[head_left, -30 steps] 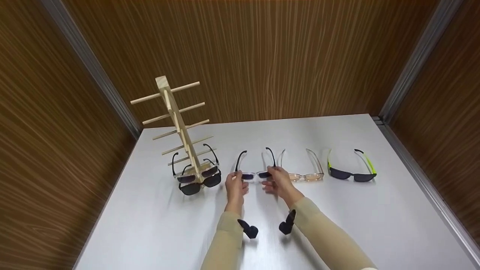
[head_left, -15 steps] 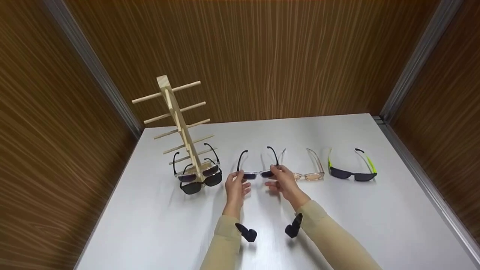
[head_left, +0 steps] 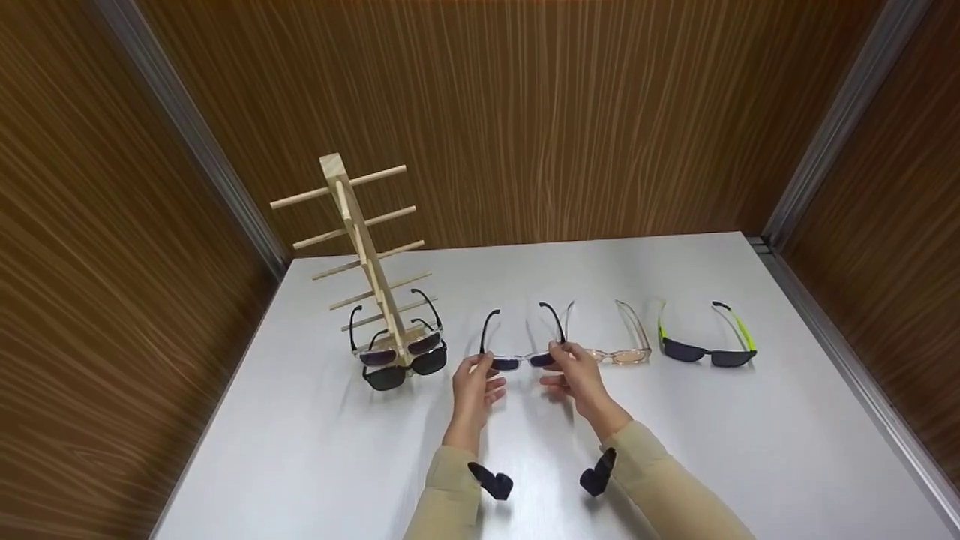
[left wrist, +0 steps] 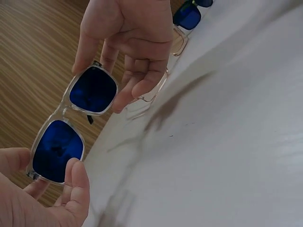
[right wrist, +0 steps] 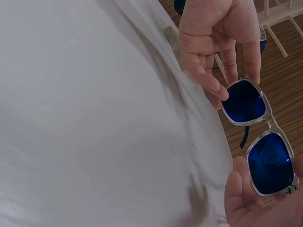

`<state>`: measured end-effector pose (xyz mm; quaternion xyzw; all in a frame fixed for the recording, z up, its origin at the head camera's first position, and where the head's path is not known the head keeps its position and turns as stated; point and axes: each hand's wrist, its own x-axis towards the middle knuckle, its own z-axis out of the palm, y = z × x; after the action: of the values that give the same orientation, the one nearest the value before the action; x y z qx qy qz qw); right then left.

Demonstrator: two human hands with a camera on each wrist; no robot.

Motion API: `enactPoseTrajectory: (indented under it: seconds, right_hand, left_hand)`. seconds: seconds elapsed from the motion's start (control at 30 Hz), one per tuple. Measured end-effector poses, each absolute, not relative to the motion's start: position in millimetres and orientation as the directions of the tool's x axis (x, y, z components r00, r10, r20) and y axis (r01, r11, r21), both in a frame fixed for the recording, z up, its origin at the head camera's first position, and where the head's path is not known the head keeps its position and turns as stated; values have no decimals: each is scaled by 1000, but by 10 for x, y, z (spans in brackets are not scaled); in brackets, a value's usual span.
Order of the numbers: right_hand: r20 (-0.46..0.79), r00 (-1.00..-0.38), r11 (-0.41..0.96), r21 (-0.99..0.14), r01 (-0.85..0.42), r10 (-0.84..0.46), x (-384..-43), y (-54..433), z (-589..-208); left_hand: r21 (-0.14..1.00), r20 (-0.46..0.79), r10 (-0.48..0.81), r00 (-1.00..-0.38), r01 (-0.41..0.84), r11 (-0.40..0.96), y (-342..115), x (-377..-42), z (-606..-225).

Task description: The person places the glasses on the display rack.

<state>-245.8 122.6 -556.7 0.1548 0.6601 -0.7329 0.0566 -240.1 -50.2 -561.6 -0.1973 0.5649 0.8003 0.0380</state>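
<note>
Between my two hands is a pair of sunglasses (head_left: 523, 360) with a clear frame, dark temples spread and pointing away. Seen in the left wrist view, its lenses (left wrist: 93, 90) look deep blue. My left hand (head_left: 470, 390) pinches the left end of the frame between thumb and fingers. At the other end, my right hand (head_left: 585, 379) pinches the right hinge corner. Shadows of hands and frame fall on the white table in both wrist views, and the glasses are held above it. Just right of my right hand lie clear, peach-tinted glasses (head_left: 628, 356), partly hidden by it.
A wooden display rack (head_left: 360, 232) with several crossbars stands at left. Clear-framed sunglasses (head_left: 401, 351) and black sunglasses (head_left: 407, 369) hang low on it. Dark sunglasses with yellow-green temples (head_left: 709, 352) lie at right on the white table (head_left: 750, 450). Wood-grain panels enclose the back and sides.
Both hands and the clear-framed sunglasses have shifted slightly right and nearer to me. The grip at both ends stays the same. The rack and other glasses stay where they were.
</note>
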Motion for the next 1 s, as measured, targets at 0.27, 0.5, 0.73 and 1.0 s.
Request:
enactPoseTrajectory:
  seconds: [0.27, 0.5, 0.73, 1.0]
  right_hand:
    - [-214, -958, -124, -973, 193, 191, -2380, 1206, -5584]
    - [-172, -957, -96, -983, 154, 232, -2316, 1193, -5594]
    - [-172, -958, -96, -984, 153, 229, -2247, 1189, -5596]
    - [-175, -968, -129, -980, 153, 181, -2198, 1206, -5524]
  left_hand:
    - [887, -342, -127, -931, -275, -370, -508, -2291, -5557]
    - [901, -315, -113, -942, -260, -348, -533, -2166, -5440]
    - [916, -310, -99, -946, -269, -298, -577, -2097, -5389]
    - [951, -248, -133, -959, -215, -222, -618, -2061, -5449]
